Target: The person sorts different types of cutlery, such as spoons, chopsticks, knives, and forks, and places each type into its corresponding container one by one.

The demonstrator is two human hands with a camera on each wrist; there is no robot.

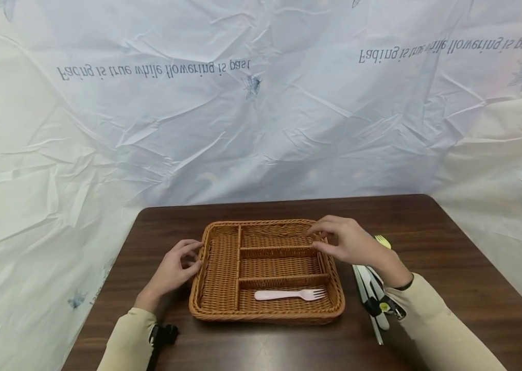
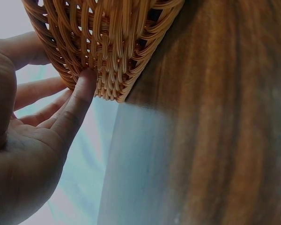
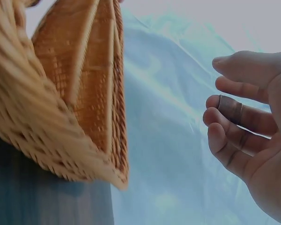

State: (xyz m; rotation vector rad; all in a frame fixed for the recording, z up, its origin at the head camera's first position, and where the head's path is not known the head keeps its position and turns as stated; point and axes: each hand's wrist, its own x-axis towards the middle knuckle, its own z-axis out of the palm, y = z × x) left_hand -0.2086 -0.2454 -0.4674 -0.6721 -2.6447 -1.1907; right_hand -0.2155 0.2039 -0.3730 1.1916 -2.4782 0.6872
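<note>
A brown wicker basket (image 1: 214,268) has one long compartment at left and three stacked at right. In its nearest right compartment lies a pale pink fork (image 1: 289,294), tines pointing right. My left hand (image 1: 175,265) grips the basket's left rim; the left wrist view shows the thumb (image 2: 77,101) on the outer weave and the other fingers reaching behind. My right hand (image 1: 344,239) hovers over the basket's right rim, fingers loosely bent with nothing between them. In the right wrist view that hand (image 3: 257,117) stands apart from the basket (image 3: 61,136).
Right of the basket, partly hidden under my right forearm, lies a bunch of cutlery: a yellow-green fork (image 1: 383,241) and several pale pieces (image 1: 381,320). The dark wooden table (image 1: 455,288) backs onto a wrinkled white sheet (image 1: 261,134) with printed lettering.
</note>
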